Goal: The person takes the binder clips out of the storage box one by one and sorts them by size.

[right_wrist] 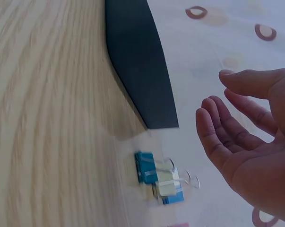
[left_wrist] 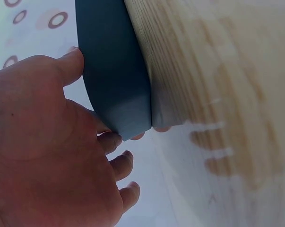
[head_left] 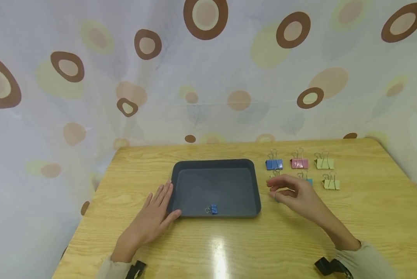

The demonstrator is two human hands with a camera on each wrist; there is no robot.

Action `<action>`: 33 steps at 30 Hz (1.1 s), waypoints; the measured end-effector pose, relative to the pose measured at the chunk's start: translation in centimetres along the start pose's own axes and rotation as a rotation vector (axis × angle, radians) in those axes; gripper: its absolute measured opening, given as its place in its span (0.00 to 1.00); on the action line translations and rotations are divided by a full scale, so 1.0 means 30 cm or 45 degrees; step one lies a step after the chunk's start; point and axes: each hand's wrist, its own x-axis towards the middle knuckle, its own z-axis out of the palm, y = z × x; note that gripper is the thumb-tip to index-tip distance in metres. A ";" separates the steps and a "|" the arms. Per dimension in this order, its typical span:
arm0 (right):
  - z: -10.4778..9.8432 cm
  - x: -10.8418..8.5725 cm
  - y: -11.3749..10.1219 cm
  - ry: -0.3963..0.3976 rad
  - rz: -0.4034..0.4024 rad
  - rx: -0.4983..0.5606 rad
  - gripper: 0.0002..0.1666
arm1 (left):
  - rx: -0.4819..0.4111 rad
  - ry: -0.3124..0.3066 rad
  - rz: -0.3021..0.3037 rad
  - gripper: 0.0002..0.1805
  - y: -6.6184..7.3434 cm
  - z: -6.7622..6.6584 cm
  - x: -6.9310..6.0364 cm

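A dark grey tray lies on the wooden table, and inside it near the front edge is a small blue binder clip. My left hand rests along the tray's left side, fingers straight, thumb by the front left corner. Right of the tray hovers my right hand, its fingers loosely bent and nothing visible between them. It partly covers the nearer clips, including a light blue binder clip. In the right wrist view a teal binder clip and a pale one stand below that hand.
Behind the right hand stand a blue binder clip, a pink one and a pale yellow one. A smaller pale yellow clip is in front of them. A patterned curtain hangs behind the table.
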 end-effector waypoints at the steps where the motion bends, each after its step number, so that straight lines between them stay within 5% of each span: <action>1: 0.014 0.007 -0.001 -0.010 -0.003 -0.004 0.16 | 0.006 -0.005 -0.004 0.44 0.000 -0.001 0.003; 33: 0.366 0.217 0.023 -0.468 -0.003 -0.131 0.19 | 0.043 -0.045 -0.033 0.46 0.006 -0.010 0.003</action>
